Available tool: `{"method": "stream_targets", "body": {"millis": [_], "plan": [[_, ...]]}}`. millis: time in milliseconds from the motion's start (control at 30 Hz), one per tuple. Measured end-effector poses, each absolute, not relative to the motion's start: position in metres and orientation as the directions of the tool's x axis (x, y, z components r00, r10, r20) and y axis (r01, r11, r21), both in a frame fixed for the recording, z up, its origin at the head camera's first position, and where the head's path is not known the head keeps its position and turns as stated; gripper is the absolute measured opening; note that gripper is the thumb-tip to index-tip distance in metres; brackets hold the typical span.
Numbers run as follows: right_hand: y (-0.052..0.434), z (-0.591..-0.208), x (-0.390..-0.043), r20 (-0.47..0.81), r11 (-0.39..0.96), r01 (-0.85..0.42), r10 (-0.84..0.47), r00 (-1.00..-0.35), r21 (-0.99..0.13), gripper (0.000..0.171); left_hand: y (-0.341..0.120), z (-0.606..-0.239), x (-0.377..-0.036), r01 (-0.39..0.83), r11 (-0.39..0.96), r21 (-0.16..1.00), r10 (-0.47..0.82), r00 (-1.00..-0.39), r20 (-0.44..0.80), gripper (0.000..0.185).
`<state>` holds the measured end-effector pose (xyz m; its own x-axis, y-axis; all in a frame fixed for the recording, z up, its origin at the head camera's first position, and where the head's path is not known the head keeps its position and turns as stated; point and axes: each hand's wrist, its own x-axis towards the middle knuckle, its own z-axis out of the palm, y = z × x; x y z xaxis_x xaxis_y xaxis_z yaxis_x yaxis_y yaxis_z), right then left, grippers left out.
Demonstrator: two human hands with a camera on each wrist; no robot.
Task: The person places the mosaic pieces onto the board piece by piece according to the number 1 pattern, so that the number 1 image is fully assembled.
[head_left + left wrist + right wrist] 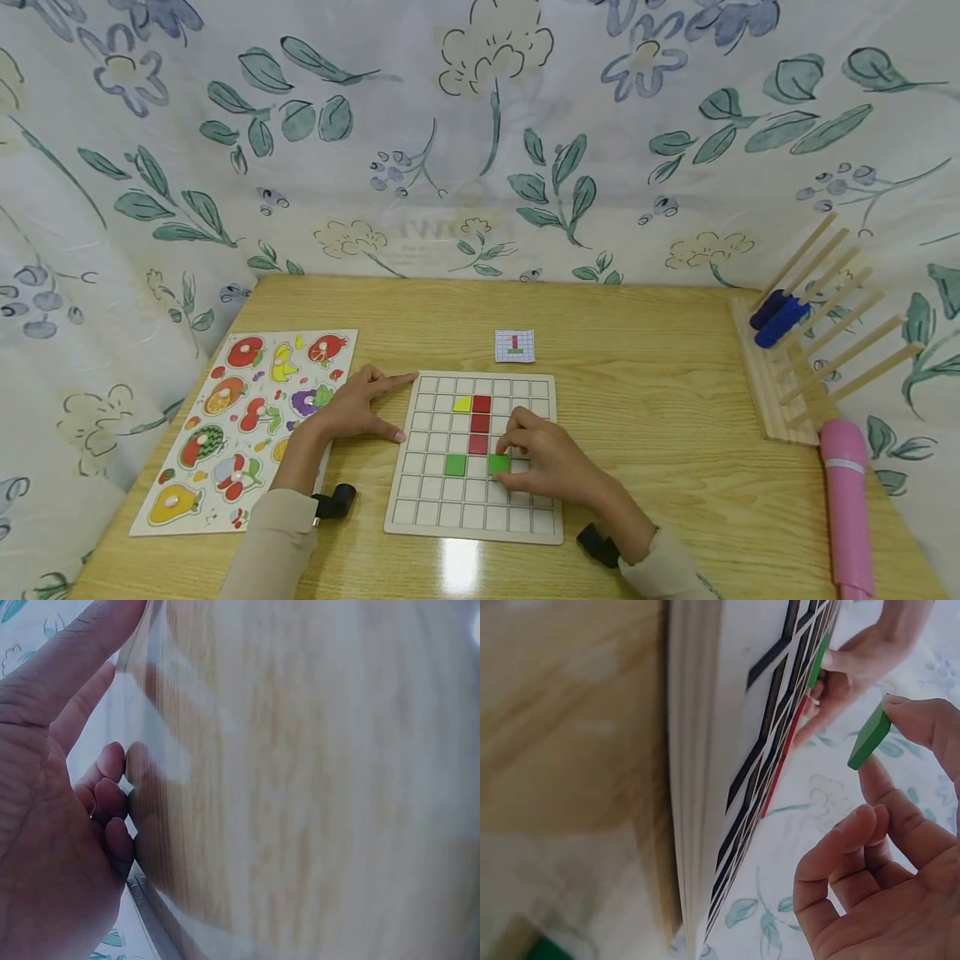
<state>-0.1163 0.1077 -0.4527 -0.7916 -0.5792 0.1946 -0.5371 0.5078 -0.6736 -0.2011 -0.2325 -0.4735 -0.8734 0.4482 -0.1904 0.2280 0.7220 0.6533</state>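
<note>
A white grid board (472,528) lies on the table. On it stands a column of three red square tiles (479,423), with a yellow tile (462,404), rounded at one corner, left of the top one. Lower down sits a green tile (455,465). My right hand (553,460) pinches another green square tile (870,736) between thumb and index finger, held off the board's surface in the right wrist view. At the board's left edge my left hand (351,408) touches the rim with spread thumb and index finger; its other fingers bend loosely in the left wrist view.
Behind the board lies a small pattern card (514,346). A fruit puzzle board (247,417) is at left. A wooden peg rack (772,375) with blue pieces and a pink cylindrical object (847,508) stand at right. A floral curtain (480,142) hangs behind the table.
</note>
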Motion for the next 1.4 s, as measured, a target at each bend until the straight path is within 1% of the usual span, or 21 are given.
{"method": "stream_targets", "body": {"millis": [300,533,800,933,1167,1400], "plan": [[0.100,-0.451,-0.118,0.191,0.527,-0.550,-0.587,-0.787,-0.648,0.020,-0.232,-0.472,-0.201,0.222,0.721,0.656,0.444,-0.875,-0.192,0.096],[0.095,-0.449,-0.119,0.175,0.531,-0.538,-0.587,-0.791,-0.655,0.022,-0.232,-0.473,-0.201,0.232,0.721,0.653,0.450,-0.874,-0.185,0.096],[0.092,-0.450,-0.120,0.195,0.527,-0.552,-0.585,-0.787,-0.647,0.022,-0.232,-0.473,-0.202,0.243,0.728,0.641,0.453,-0.873,-0.183,0.096],[0.089,-0.451,-0.120,0.179,0.519,-0.542,-0.593,-0.785,-0.661,0.021,-0.232,-0.474,-0.201,0.252,0.728,0.638,0.456,-0.872,-0.176,0.097],[0.084,-0.445,-0.121,0.144,0.544,-0.532,-0.599,-0.788,-0.649,0.022,-0.232,-0.472,-0.201,0.251,0.721,0.646,0.458,-0.872,-0.172,0.096],[0.079,-0.446,-0.123,0.134,0.536,-0.531,-0.610,-0.781,-0.656,0.022,-0.232,-0.473,-0.201,0.246,0.722,0.647,0.457,-0.871,-0.179,0.095]]}}
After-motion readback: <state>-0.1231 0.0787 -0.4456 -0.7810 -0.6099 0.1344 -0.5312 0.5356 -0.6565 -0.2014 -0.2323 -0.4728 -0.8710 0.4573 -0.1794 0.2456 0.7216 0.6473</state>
